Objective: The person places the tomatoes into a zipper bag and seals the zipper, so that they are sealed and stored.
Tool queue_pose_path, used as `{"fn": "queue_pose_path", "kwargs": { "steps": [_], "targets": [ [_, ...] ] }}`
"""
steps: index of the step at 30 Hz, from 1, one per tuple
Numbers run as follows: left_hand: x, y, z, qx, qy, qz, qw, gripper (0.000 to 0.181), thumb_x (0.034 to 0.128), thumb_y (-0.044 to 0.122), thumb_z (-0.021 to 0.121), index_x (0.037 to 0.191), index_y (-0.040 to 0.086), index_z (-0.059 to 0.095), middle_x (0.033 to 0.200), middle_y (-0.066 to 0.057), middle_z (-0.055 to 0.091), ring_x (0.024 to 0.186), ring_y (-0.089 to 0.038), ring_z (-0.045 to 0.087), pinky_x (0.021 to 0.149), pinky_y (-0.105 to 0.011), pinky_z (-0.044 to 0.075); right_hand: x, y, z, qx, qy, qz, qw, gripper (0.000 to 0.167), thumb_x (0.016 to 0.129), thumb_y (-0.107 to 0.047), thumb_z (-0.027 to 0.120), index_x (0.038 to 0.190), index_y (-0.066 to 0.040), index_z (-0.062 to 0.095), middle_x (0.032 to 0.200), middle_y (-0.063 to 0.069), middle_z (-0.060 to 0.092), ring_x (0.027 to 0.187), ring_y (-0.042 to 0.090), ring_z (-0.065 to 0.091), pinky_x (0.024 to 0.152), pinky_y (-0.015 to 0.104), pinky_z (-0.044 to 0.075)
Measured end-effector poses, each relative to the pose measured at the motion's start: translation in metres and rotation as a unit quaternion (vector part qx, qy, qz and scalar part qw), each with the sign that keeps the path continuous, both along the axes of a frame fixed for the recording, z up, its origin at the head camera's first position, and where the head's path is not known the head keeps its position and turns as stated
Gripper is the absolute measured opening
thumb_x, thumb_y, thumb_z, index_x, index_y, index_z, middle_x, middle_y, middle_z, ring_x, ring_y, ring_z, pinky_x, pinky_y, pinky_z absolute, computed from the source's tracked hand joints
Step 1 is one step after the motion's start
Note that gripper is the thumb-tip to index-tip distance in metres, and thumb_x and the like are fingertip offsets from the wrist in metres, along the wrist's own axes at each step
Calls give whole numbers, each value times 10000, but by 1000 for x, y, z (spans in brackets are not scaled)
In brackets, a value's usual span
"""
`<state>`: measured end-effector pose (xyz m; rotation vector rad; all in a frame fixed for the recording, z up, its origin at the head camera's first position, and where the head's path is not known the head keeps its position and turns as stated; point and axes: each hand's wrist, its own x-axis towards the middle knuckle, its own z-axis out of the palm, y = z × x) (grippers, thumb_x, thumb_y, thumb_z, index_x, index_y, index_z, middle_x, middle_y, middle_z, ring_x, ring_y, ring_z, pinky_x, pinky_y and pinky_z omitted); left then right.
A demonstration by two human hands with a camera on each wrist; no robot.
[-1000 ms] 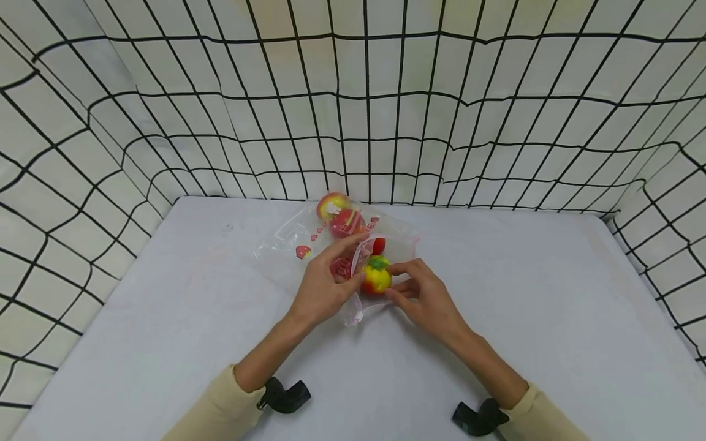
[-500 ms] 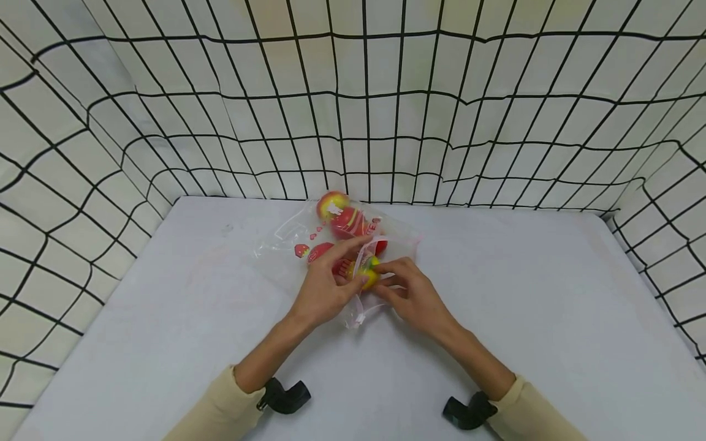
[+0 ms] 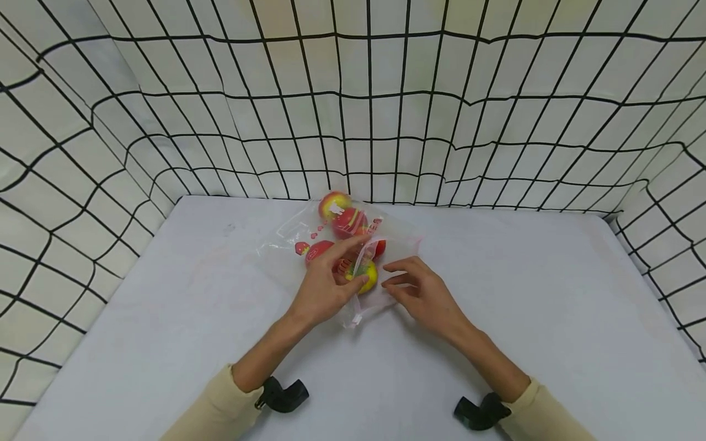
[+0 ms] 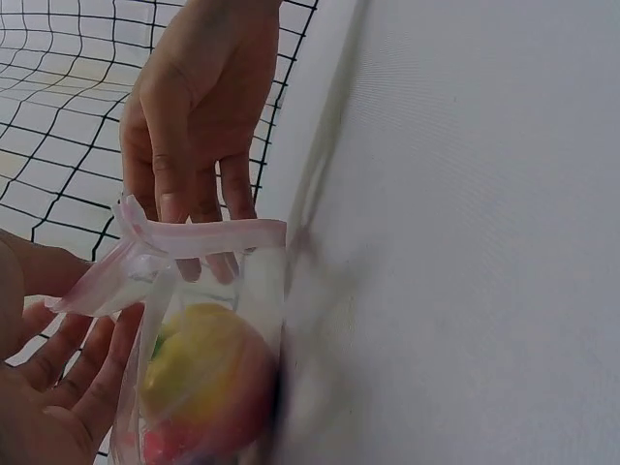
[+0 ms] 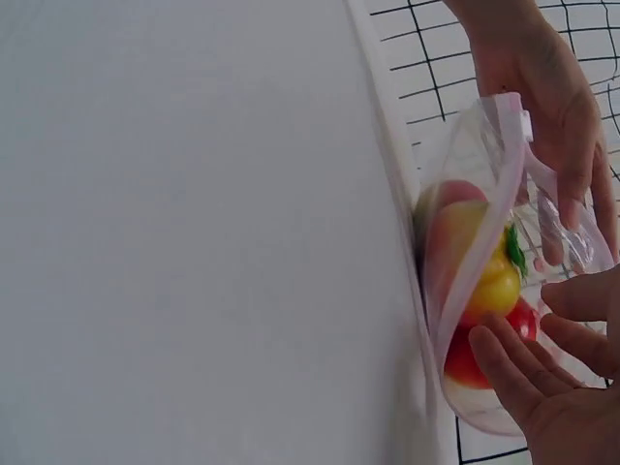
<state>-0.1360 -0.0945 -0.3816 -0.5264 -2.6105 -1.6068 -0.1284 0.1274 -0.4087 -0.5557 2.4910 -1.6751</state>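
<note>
A clear zip bag [image 3: 278,252] with pink edging and red print lies on the white table. My left hand [image 3: 322,286] holds the edge of its mouth, with the thumb over the rim. Just inside the opening sits a yellow-and-red toy fruit [image 3: 369,278] with a green leafy top, also visible in the right wrist view as a yellow fruit [image 5: 496,286]. My right hand [image 3: 429,300] hovers beside the opening, fingers loosely bent and nothing between them. Deeper in the bag are a red-and-yellow round fruit [image 3: 333,204] and several red ones, partly hidden by print and my left hand.
Black netting [image 3: 386,116] rises behind and along both sides of the white table [image 3: 529,294]. The bag's far end lies close to the back netting. Black camera mounts [image 3: 284,395] sit at both wrists.
My right hand carried the yellow-and-red fruit leftward into the bag's mouth, let go, and drew back to the right. My left hand stayed at the bag's edge.
</note>
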Motion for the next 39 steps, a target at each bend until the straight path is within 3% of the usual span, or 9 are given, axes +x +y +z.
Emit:
{"fn": "queue_pose_path", "kwargs": {
  "steps": [6,10,14,21,24,30,35,39],
  "targets": [
    [2,0,0,-141,103,-46,9998,669,897,97,803,1495,277,560,1449,11,606,1211,-211,580,755,-209,596,-4,16,4,163,572,-155,9981,359,940,-23,739,1288,-62,663,1224,162,625,1113,248,740,943,306,624],
    [5,-2,0,-324,257,-104,9991,668,886,113,816,1487,266,567,1417,12,623,1215,-216,588,817,-297,635,-8,28,7,295,864,-353,9952,346,937,-23,743,1268,-105,681,1218,155,624,1094,236,732,919,267,620],
    [8,-5,-1,-480,336,-186,9981,713,864,118,838,1500,266,553,1424,4,616,1259,-209,573,877,-376,648,-14,39,8,407,1096,-514,9918,345,942,-21,738,1265,-128,689,1225,154,615,1082,245,734,895,227,609],
    [13,-9,-4,-722,556,-419,9950,784,822,145,881,1515,250,531,1411,-3,608,1315,-191,562,915,-376,643,-24,52,7,669,1347,-717,9860,390,941,-6,733,1304,-135,675,1251,132,577,1073,247,727,863,180,590],
    [16,-10,-4,-883,698,-483,9925,809,811,178,893,1522,269,520,1428,-4,604,1362,-210,552,929,-387,639,-28,54,9,803,1402,-785,9837,445,926,24,737,1333,-138,661,1288,128,546,1086,264,722,855,231,610],
    [22,-13,-2,-1468,927,-443,9838,869,785,285,920,1541,309,491,1516,5,560,1427,-244,519,953,-404,632,-37,58,10,1081,1613,-870,9771,514,908,66,735,1370,-135,634,1364,150,491,1110,343,708,855,448,641],
    [24,-17,-3,-1944,1220,-436,9723,882,751,379,938,1521,292,517,1457,39,588,1350,-161,559,1073,-440,570,-42,61,8,1183,1578,-858,9766,515,915,62,727,1375,-152,640,1363,145,504,1122,336,703,875,477,638],
    [24,-23,-5,-2095,1365,-484,9670,890,728,426,943,1509,301,536,1458,53,583,1338,-149,553,1096,-474,536,-46,58,6,1166,1410,-801,9799,499,926,74,706,1369,-147,646,1343,159,543,1133,344,690,898,511,628]
  ]
}}
